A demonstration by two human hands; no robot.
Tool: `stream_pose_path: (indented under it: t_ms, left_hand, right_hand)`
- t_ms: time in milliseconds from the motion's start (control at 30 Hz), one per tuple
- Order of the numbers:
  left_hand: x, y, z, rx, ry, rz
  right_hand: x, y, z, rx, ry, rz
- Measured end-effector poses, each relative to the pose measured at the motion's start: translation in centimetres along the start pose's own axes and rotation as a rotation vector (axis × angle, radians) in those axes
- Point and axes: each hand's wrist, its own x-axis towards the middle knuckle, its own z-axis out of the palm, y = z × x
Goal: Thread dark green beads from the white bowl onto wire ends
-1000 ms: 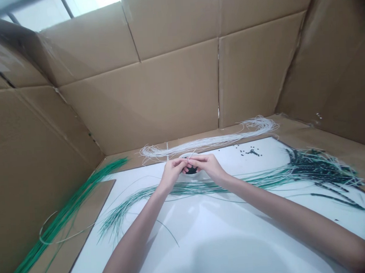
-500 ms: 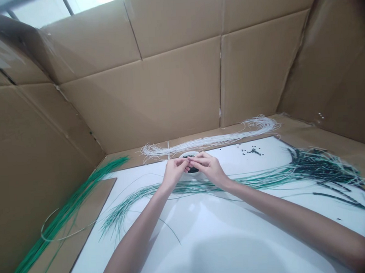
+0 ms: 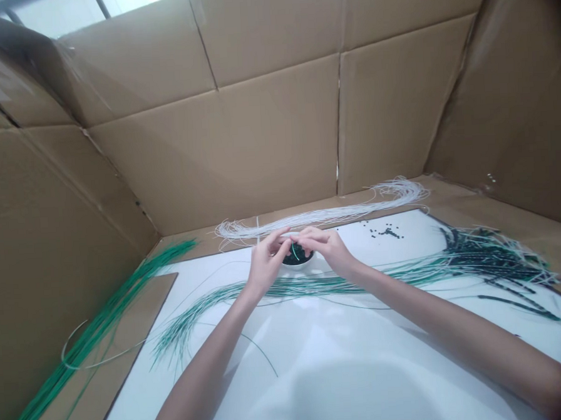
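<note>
My left hand (image 3: 265,261) and my right hand (image 3: 327,248) meet fingertip to fingertip above a white bowl (image 3: 297,267). Dark beads (image 3: 303,257) fill the bowl. From the pinched fingers of both hands, the curved end of a thin green strand (image 3: 295,252) sticks out over the beads. Whether a bead sits between the fingertips is too small to tell. Under my wrists runs a long bundle of green and white strands (image 3: 322,286). Its right end carries many dark beaded lengths (image 3: 485,256).
White strands (image 3: 318,218) lie along the back by the cardboard wall (image 3: 268,148). Loose dark beads (image 3: 389,232) are scattered at the back right of the white board (image 3: 253,406). A thick green bundle (image 3: 94,332) rests on cardboard at the left.
My fingertips have lifted slightly and shifted, so more of the bowl shows. The green strand's end now shows between my hands, where it was not visible before.
</note>
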Motion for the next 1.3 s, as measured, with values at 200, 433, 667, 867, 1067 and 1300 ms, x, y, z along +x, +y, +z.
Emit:
stream_pose_path:
  t_ms: [200,433,667,867,1067,1300]
  left_hand:
    - [-0.5,0.2,0.5,0.237,0.109,0.204]
    - [-0.7,-0.4,0.8,0.112,0.172,0.161]
    - [-0.6,0.1,1.0,-0.069,0.126,-0.014]
    - [0.3,0.2,-0.1,-0.113,-0.066,-0.131]
    - [1.1,0.6,-3.6,0.301,-0.328,-0.170]
    - [1.5,0.8,-4.7,0.308,-0.408,-0.136]
  right_hand:
    - [0.4,0.2,0.1,0.380,-0.021,0.325]
    - [0.2,-0.7,0.3,0.164,0.053,0.286]
    - [-0.1,-1.1,0.5,0.034,0.132,0.222]
    - [0.2,-1.2,0.2,0.023,0.141,0.257]
    - [0.6,-0.8,-0.6,0.137,0.222,0.281]
    - [1.3,0.3,-1.4,0.199,0.297,0.293]
